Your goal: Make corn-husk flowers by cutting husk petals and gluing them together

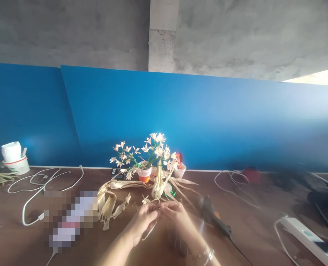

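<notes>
My left hand [142, 222] is closed in a pinch on a thin pale strip [150, 231], whose tail hangs below the fingers. Meeting it fingertip to fingertip, my right hand [176, 215] is pinched too; whatever sits between its fingers is too small to make out. Just beyond my fingertips lies a bundle of dried husks [157, 190], with one small pale flower [146, 200] to its left. Behind it, a striped paper cup [144, 175] holds green stems topped with pale husk flowers [159, 152]. Loose dried husk pieces [108, 207] lie left of my hands.
A dark glue gun [215, 220] with a cord lies to the right. Farther right is a white power strip [309, 240]. White cables [38, 190] and a white tub [16, 165] are at the left. A blue partition [180, 118] borders the table's back.
</notes>
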Demonstrator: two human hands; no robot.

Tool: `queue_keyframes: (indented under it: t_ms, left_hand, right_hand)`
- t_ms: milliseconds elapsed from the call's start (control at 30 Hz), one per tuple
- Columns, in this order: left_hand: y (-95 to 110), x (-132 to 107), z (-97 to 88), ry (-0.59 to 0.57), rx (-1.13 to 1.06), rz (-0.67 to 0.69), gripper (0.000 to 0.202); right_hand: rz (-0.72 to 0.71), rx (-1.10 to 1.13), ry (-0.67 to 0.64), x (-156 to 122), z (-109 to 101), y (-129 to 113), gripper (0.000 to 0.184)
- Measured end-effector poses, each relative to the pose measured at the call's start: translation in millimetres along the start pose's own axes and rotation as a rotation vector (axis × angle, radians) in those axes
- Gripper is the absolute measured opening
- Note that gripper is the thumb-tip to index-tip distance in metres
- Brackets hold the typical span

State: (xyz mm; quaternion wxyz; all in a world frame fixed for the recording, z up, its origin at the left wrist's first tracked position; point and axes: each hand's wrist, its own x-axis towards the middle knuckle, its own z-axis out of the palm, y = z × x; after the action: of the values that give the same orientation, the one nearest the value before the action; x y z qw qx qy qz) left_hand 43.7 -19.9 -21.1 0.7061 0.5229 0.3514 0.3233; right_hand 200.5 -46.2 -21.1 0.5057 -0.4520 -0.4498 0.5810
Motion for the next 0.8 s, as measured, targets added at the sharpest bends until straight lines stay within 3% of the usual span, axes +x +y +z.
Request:
queue_keyframes:
  t_ms: [200,433,600,733,800]
  left_hand:
    - [-10,3,-3.0,0.072,0.041,-0.004,0.047]
    - [-2,-3,7.1,0.134,0.267,0.167,0.037]
    - [-5,-9,3.1,0.156,0.481,0.271,0.032]
    - [-13,-6,0.6,0.152,0.494,0.293,0.035]
    - [-16,-4,0.5,0.152,0.459,0.277,0.037]
  right_hand:
    - [-0.005,-0.031,0.097,3,-2,3,0.048]
    - [0.016,-0.116,0.138,-1,2,-5,0.049]
    - [-0.002,-0.169,0.187,-2,4,-10,0.045]
    - [-0.015,-0.214,0.185,-5,3,-16,0.040]
    - [-0.060,-0.341,0.171,-9,-5,-22,0.037]
